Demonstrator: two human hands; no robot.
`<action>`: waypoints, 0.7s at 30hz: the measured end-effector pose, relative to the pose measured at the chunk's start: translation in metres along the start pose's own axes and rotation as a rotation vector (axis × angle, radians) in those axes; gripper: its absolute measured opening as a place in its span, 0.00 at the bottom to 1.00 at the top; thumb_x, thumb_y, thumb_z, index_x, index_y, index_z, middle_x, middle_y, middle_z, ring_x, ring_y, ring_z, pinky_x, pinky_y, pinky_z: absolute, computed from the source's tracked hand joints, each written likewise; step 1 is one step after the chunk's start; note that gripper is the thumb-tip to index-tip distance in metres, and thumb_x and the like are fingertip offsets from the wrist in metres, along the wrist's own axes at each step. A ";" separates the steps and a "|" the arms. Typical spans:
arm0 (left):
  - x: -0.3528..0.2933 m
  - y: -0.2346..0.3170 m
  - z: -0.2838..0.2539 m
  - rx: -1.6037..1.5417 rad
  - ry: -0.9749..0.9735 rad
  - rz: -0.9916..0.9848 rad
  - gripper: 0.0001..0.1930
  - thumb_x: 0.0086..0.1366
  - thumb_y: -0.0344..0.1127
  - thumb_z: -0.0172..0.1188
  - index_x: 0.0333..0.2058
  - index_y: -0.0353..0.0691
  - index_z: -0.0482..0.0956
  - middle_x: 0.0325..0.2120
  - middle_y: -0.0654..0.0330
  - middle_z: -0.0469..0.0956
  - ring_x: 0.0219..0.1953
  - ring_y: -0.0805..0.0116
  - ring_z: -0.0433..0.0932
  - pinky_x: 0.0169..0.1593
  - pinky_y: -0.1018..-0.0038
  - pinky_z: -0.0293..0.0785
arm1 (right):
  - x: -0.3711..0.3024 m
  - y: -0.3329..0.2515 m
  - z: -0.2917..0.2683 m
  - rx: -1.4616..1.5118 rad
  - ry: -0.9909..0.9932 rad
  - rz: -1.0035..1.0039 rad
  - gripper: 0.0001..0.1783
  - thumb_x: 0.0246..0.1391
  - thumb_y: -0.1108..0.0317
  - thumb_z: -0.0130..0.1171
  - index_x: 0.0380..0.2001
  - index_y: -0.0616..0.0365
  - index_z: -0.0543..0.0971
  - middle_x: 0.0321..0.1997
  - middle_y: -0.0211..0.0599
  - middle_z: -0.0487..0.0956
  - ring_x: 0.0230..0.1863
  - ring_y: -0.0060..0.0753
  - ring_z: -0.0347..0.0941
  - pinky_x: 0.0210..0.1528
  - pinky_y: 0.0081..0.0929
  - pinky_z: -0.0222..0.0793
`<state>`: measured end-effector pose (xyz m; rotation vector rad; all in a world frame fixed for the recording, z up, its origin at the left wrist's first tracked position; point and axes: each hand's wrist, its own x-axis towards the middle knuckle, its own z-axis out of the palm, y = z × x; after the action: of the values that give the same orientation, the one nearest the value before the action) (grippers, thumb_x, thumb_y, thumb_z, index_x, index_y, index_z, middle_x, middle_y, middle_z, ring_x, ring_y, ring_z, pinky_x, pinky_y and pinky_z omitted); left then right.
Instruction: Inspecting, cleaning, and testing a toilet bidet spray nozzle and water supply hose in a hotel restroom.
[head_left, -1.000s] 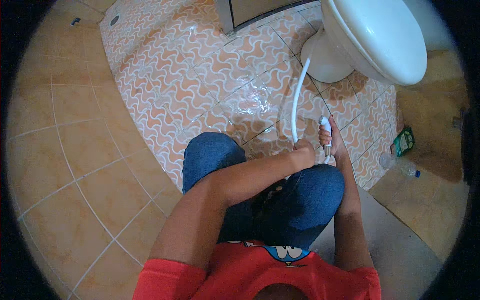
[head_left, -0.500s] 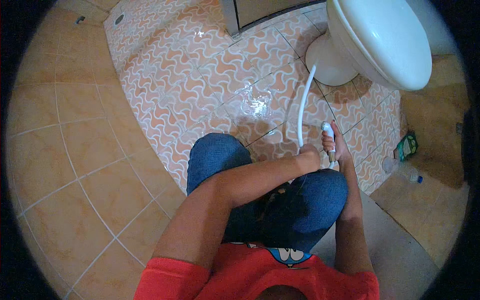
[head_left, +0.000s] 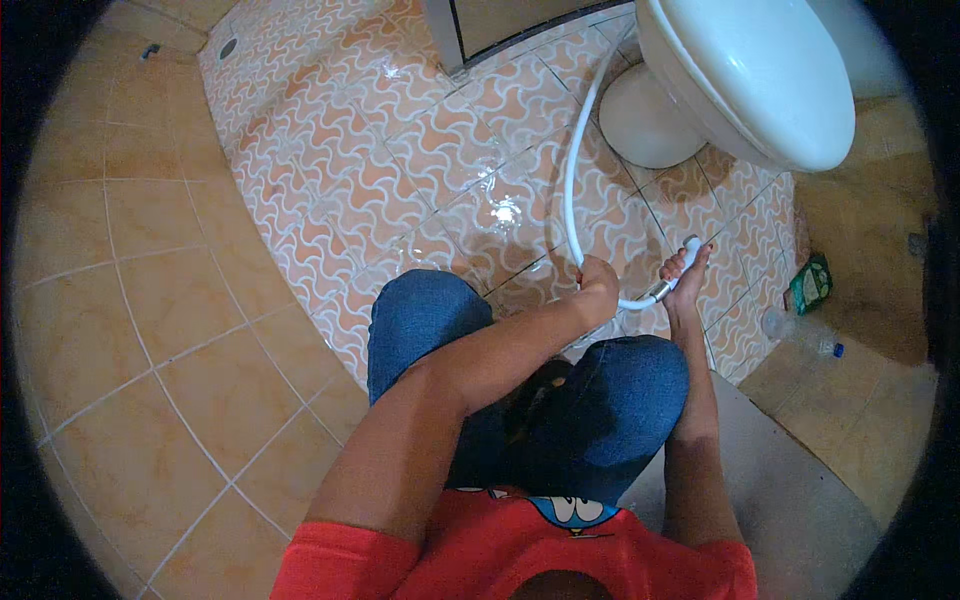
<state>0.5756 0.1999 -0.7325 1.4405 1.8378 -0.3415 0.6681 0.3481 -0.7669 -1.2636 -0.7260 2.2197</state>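
Observation:
My right hand (head_left: 686, 281) is wrapped round a white bidet sprayer (head_left: 691, 249), its head tilted up and to the right. Its silver connector (head_left: 659, 291) shows just below the fingers. A white hose (head_left: 570, 190) curves down from beside the toilet (head_left: 650, 125) to my left hand (head_left: 600, 278). Those fingers are closed on the hose, partly hidden behind the back of the hand. From there a short bend of hose runs right to the connector. Both hands are just beyond my knees, above the patterned floor.
Wet orange-and-white tiles (head_left: 430, 170) cover the floor, with a drain (head_left: 228, 48) in the far left corner. Brown tiled wall (head_left: 190, 350) rises on the left. At the right lie a clear plastic bottle (head_left: 805, 332) and a green packet (head_left: 812, 284). A door frame (head_left: 445, 40) stands at the back.
The sprayer has tilted to the right and moved slightly right in my right hand. My left hand has shifted a little up and left, and the hose now bows in a wider curve.

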 end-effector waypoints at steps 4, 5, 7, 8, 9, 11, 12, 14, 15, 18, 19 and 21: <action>-0.005 0.007 0.003 0.001 -0.023 -0.098 0.10 0.48 0.32 0.54 0.31 0.44 0.78 0.30 0.62 0.76 0.33 0.65 0.74 0.28 0.68 0.66 | 0.004 0.003 0.006 0.045 -0.083 0.092 0.26 0.47 0.37 0.43 0.20 0.51 0.63 0.09 0.20 0.56 0.07 0.13 0.48 0.09 0.13 0.45; -0.007 0.012 0.013 0.122 0.114 -0.103 0.06 0.47 0.33 0.55 0.26 0.47 0.77 0.23 0.66 0.73 0.25 0.69 0.71 0.23 0.68 0.62 | 0.005 0.003 0.006 0.048 -0.126 0.127 0.26 0.47 0.37 0.43 0.20 0.51 0.63 0.09 0.20 0.56 0.07 0.13 0.47 0.09 0.13 0.44; -0.002 0.012 0.020 0.244 0.249 -0.114 0.02 0.45 0.34 0.55 0.21 0.51 0.76 0.16 0.69 0.71 0.17 0.72 0.69 0.18 0.69 0.57 | 0.007 0.006 0.010 0.031 -0.154 0.168 0.26 0.47 0.37 0.42 0.20 0.51 0.64 0.09 0.19 0.56 0.07 0.12 0.47 0.09 0.12 0.44; 0.002 0.012 0.018 0.173 0.116 -0.128 0.02 0.45 0.34 0.56 0.20 0.50 0.76 0.16 0.69 0.71 0.16 0.73 0.69 0.16 0.69 0.56 | 0.007 0.009 0.014 0.011 -0.181 0.209 0.26 0.48 0.38 0.42 0.19 0.51 0.64 0.09 0.19 0.56 0.07 0.12 0.47 0.08 0.12 0.44; 0.006 0.010 0.017 0.101 -0.017 -0.141 0.01 0.45 0.34 0.56 0.19 0.50 0.76 0.15 0.69 0.71 0.15 0.74 0.68 0.15 0.70 0.56 | 0.007 0.011 0.018 0.012 -0.188 0.212 0.26 0.48 0.38 0.42 0.19 0.51 0.64 0.09 0.19 0.56 0.07 0.12 0.47 0.08 0.12 0.44; 0.005 0.008 0.011 0.044 -0.074 -0.135 0.05 0.44 0.34 0.57 0.23 0.48 0.78 0.20 0.67 0.73 0.21 0.71 0.71 0.18 0.69 0.60 | 0.004 0.012 0.022 -0.052 -0.193 0.242 0.26 0.48 0.38 0.42 0.18 0.52 0.64 0.08 0.19 0.56 0.06 0.11 0.48 0.08 0.11 0.43; 0.004 0.008 0.008 -0.014 -0.130 -0.127 0.09 0.43 0.33 0.57 0.27 0.45 0.79 0.25 0.65 0.76 0.27 0.68 0.74 0.21 0.68 0.65 | 0.005 0.013 0.022 -0.051 -0.194 0.242 0.26 0.48 0.38 0.42 0.18 0.52 0.64 0.08 0.19 0.56 0.06 0.11 0.48 0.08 0.11 0.43; 0.002 0.006 0.009 -0.024 -0.127 -0.118 0.09 0.44 0.33 0.58 0.28 0.47 0.79 0.26 0.66 0.76 0.28 0.68 0.74 0.22 0.68 0.65 | 0.006 0.015 0.025 -0.091 -0.255 0.268 0.27 0.47 0.38 0.43 0.18 0.51 0.65 0.08 0.19 0.56 0.06 0.11 0.49 0.07 0.10 0.44; 0.001 0.005 0.008 -0.035 -0.124 -0.104 0.10 0.44 0.33 0.58 0.29 0.48 0.79 0.27 0.66 0.76 0.28 0.69 0.74 0.22 0.68 0.66 | 0.006 0.015 0.026 -0.092 -0.258 0.268 0.27 0.47 0.38 0.43 0.18 0.51 0.65 0.08 0.19 0.56 0.06 0.11 0.49 0.07 0.10 0.44; -0.006 0.002 0.005 0.036 -0.156 -0.066 0.05 0.46 0.32 0.55 0.24 0.47 0.79 0.18 0.66 0.73 0.18 0.71 0.72 0.18 0.68 0.65 | 0.004 0.017 0.033 -0.110 -0.259 0.317 0.26 0.47 0.39 0.44 0.19 0.53 0.66 0.09 0.19 0.57 0.06 0.10 0.49 0.06 0.09 0.46; -0.008 0.002 0.004 0.036 -0.154 -0.066 0.05 0.46 0.32 0.55 0.24 0.47 0.79 0.18 0.66 0.73 0.18 0.71 0.72 0.18 0.68 0.65 | 0.004 0.017 0.035 -0.106 -0.292 0.361 0.26 0.47 0.39 0.44 0.19 0.53 0.66 0.09 0.19 0.57 0.06 0.10 0.49 0.06 0.09 0.46; -0.015 0.003 0.004 0.014 -0.123 -0.072 0.06 0.46 0.32 0.55 0.25 0.48 0.79 0.20 0.66 0.74 0.21 0.69 0.73 0.19 0.67 0.65 | 0.004 0.019 0.038 -0.101 -0.324 0.403 0.26 0.48 0.39 0.43 0.19 0.53 0.66 0.08 0.19 0.57 0.06 0.10 0.49 0.06 0.09 0.46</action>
<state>0.5808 0.1878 -0.7242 1.3349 1.7940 -0.4691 0.6305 0.3284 -0.7655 -1.1926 -0.7620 2.7926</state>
